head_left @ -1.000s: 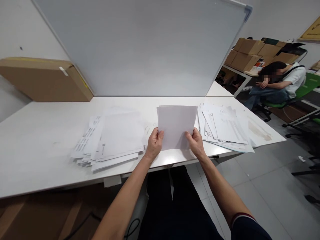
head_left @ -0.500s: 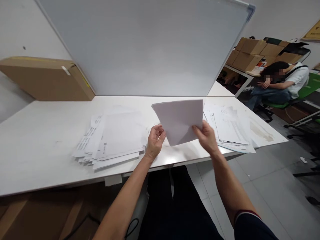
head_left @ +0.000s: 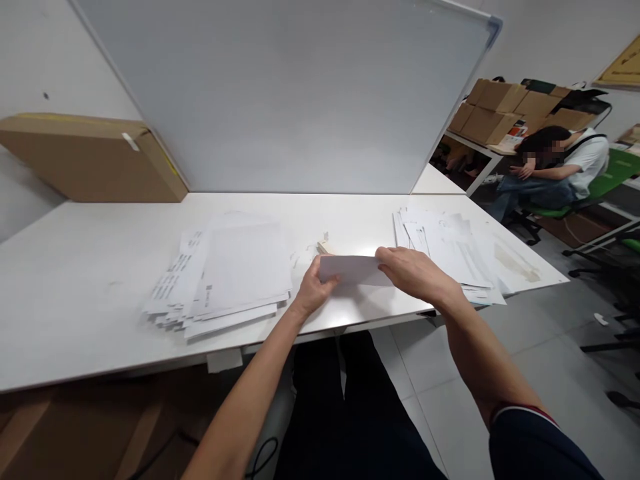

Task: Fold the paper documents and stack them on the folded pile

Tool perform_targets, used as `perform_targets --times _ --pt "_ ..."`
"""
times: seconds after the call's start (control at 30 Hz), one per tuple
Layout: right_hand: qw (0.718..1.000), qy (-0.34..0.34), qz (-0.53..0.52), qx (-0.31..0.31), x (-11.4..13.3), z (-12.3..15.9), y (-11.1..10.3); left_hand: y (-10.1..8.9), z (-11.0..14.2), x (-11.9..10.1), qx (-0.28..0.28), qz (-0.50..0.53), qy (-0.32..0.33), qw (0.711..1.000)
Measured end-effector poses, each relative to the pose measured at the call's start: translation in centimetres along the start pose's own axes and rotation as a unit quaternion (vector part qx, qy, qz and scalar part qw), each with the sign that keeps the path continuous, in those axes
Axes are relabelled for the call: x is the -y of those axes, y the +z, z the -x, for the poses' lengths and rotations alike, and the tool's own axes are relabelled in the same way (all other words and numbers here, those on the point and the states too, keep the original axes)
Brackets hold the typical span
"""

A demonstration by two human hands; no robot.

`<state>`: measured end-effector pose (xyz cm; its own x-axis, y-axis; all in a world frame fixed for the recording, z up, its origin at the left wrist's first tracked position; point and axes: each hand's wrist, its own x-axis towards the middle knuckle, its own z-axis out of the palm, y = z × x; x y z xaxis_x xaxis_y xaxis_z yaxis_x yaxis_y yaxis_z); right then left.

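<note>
White paper [head_left: 356,270] spans the gap between my hands, close above the table's front edge. Its near face looks short and wide now; whether it is folded or tilted, I cannot tell. My left hand [head_left: 317,287] grips its left end, thumb on the near face. My right hand [head_left: 411,268] is closed on the upper right corner, back of the hand upward. Just behind the paper lies a small beige object [head_left: 323,247], partly hidden. To the left rests a stack of printed papers [head_left: 245,267]; on the right, a looser paper pile [head_left: 450,247] sits partly behind my right hand.
A whiteboard [head_left: 290,100] stands along the back of the white table [head_left: 75,287]. At the back left leans a cardboard box [head_left: 95,160]. Beyond the right end, a person [head_left: 560,167] sits bent over on a green chair [head_left: 615,177] near stacked boxes [head_left: 493,107].
The paper has gone from upright and broad to a low strip, closer to the table. My left hand has taken hold of its left end; my right hand has turned over its upper corner.
</note>
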<state>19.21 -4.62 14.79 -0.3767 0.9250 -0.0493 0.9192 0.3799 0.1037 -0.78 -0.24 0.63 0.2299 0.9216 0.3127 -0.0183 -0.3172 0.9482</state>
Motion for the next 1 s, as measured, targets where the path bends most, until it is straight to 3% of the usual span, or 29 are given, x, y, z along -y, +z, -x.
perform_targets --times 0.17,0.47,0.57,0.63,0.7,0.8,0.87,1.0 --pt "1.0 0.013 0.005 0.012 0.2 -0.1 -0.2 0.2 0.1 -0.5 0.01 -0.002 -0.021 1.0" --pt "1.0 0.01 0.01 0.004 0.5 -0.1 0.1 0.4 0.1 0.0 0.004 0.017 -0.002 1.0" --pt "0.998 0.028 -0.047 0.002 -0.3 0.5 -0.2 0.3 0.1 -0.3 -0.008 0.019 -0.002 1.0" --pt "0.987 0.058 -0.149 -0.035 -1.6 1.1 -0.4 0.1 0.0 -0.5 -0.039 0.024 0.007 0.999" --pt "0.946 0.08 -0.308 -0.06 -3.3 1.8 -0.1 -0.1 -0.2 -0.4 -0.095 0.025 0.016 0.995" --pt "0.826 0.102 -0.554 -0.002 -5.6 2.6 2.4 -0.3 -0.4 0.0 -0.159 -0.049 0.033 0.986" --pt "0.752 0.141 -0.64 0.067 -6.5 2.9 5.3 -0.2 -0.3 0.4 -0.139 -0.165 0.049 0.975" --pt "0.688 0.224 -0.679 0.121 -6.8 3.3 10.7 0.1 -0.1 0.9 -0.063 -0.341 0.053 0.937"
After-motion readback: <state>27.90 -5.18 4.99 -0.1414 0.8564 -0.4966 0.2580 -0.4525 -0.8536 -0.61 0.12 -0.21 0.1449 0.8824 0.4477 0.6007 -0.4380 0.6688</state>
